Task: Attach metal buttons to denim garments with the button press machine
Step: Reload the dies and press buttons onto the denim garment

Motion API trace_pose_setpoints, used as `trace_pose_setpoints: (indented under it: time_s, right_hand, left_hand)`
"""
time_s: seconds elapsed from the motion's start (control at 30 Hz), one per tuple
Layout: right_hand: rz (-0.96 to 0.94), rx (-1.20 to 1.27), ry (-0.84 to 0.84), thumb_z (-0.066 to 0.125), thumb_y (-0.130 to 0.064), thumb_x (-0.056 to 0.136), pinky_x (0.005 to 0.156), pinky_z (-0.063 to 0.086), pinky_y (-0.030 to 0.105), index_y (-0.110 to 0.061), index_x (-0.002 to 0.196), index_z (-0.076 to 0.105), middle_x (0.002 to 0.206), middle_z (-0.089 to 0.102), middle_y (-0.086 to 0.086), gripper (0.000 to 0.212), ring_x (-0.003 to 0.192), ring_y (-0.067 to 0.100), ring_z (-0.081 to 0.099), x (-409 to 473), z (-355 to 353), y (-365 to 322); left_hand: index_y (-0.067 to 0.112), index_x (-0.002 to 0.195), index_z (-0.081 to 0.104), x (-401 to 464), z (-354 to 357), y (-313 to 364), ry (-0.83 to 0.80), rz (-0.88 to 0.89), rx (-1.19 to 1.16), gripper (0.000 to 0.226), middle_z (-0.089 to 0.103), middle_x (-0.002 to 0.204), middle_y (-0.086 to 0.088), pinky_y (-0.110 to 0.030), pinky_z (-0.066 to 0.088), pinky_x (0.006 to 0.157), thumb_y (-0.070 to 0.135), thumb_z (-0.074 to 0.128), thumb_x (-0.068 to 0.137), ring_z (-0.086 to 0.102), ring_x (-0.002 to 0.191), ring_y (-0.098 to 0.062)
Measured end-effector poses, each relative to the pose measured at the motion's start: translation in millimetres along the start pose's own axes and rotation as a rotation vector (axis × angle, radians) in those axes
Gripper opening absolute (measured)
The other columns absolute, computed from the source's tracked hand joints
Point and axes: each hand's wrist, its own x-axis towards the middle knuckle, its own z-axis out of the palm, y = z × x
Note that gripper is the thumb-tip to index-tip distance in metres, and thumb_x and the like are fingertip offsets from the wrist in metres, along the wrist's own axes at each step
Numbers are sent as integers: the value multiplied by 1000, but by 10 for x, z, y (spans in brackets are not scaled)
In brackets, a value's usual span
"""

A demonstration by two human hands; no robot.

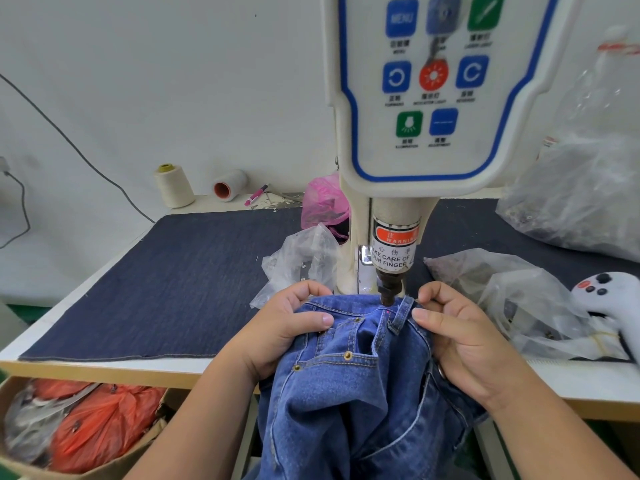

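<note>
The blue denim jeans waistband is gripped by the left hand and pinched by the right hand. Between both hands, the dark metal press head is positioned just above it.

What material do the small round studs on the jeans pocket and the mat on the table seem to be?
Studs: probably brass-toned metal, since they are small, golden and shiny. Mat: looks like dark denim cloth, matte, with a fine woven grain and a stitched front edge.
</note>
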Motion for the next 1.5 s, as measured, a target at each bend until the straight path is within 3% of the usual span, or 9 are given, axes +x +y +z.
trace_pose_setpoints:
  time_s: [1.3, 1.5]
  right_hand:
    - [27, 17, 14, 58, 6, 73, 53, 56, 27, -10, 81, 55, 73, 69, 13, 19, 61, 20, 68, 6, 12, -25]
    - [-34, -43, 44, 59, 5, 70, 52, 54, 24, -9, 80, 53, 67, 65, 10, 18, 57, 17, 64, -137, 135, -27]
  left_hand:
    - [20, 90, 69, -16, 17, 19, 36, 3, 8, 29, 69, 88, -12, -33, 56, 68, 14, 82, 65, 67, 74, -23]
    - [13, 89, 65, -108, 129, 139, 50, -10, -18, 33, 68, 85, -14, -32, 57, 65, 13, 79, 59, 66, 71, -24]
